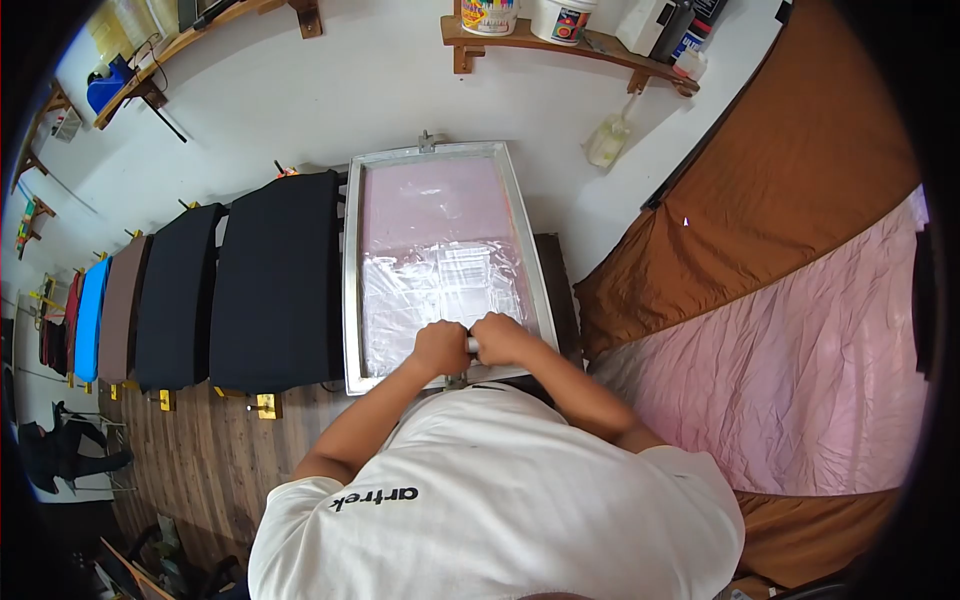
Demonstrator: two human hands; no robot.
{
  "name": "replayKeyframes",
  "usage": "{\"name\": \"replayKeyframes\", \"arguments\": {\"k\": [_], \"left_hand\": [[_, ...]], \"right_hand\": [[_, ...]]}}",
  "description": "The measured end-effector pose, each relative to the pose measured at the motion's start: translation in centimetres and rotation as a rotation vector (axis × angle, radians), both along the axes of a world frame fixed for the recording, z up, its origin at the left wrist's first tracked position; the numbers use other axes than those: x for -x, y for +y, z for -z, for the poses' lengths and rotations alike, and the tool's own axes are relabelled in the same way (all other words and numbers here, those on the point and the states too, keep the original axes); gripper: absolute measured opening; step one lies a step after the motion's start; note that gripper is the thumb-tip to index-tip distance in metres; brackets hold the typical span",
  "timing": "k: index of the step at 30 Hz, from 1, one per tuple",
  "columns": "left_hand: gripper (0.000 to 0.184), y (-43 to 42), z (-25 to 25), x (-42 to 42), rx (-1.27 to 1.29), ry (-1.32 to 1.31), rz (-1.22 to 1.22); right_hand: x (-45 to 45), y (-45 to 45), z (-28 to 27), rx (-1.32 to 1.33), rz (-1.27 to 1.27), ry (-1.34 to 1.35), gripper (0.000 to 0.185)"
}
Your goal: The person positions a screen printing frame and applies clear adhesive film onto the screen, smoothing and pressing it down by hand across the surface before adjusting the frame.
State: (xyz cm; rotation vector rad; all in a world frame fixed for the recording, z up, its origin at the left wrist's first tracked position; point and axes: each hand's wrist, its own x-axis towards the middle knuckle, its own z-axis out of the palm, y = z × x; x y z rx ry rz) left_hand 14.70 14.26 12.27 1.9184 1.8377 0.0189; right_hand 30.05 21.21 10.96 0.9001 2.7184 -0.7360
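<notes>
My left hand (441, 345) and my right hand (503, 338) are closed side by side over the near end of a screen-printing frame (352, 260). Between the two fists shows a pale, rod-like piece (472, 345); the rest of it is hidden by my fingers. The frame has metal edges and a pinkish mesh (430, 200). Shiny, wrinkled clear film (440, 285) covers the nearer half of the mesh, with pale rectangular shapes under it. A metal clamp (427, 142) sits on the frame's far edge.
Left of the frame, a row of boards carries black fabric (275, 280), brown fabric (125, 300) and blue fabric (92, 320). A wall shelf (590, 45) holds tubs and bottles. Brown cloth (720, 190) and pink cloth (780, 370) hang at right. A seated person (75, 445) is at far left.
</notes>
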Motion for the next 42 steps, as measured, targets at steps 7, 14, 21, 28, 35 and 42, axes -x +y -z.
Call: {"name": "replayKeyframes", "arguments": {"k": [7, 14, 21, 28, 35, 42], "left_hand": [[0.025, 8.7, 1.7, 2.9, -0.11, 0.104, -0.07], [0.023, 7.4, 1.2, 2.6, -0.036, 0.089, -0.021], [0.022, 1.2, 1.3, 0.3, -0.039, 0.044, 0.024], [0.033, 2.6, -0.2, 1.0, 0.112, 0.024, 0.014], [0.017, 7.0, 2.0, 2.8, -0.299, 0.103, -0.032], [0.006, 0.4, 3.8, 0.0, -0.453, 0.048, 0.041]], "right_hand": [[3.4, 7.8, -0.1, -0.107, 0.114, 0.118, 0.022], [3.1, 6.7, -0.2, -0.102, 0.022, 0.041, 0.024], [0.5, 1.0, 0.0, -0.06, -0.03, -0.001, 0.023], [1.2, 2.9, -0.8, 0.037, -0.088, -0.016, 0.027], [3.3, 7.4, 0.6, -0.171, 0.129, 0.153, 0.02], [0.0, 0.1, 1.2, -0.2, 0.081, 0.178, 0.017]]}}
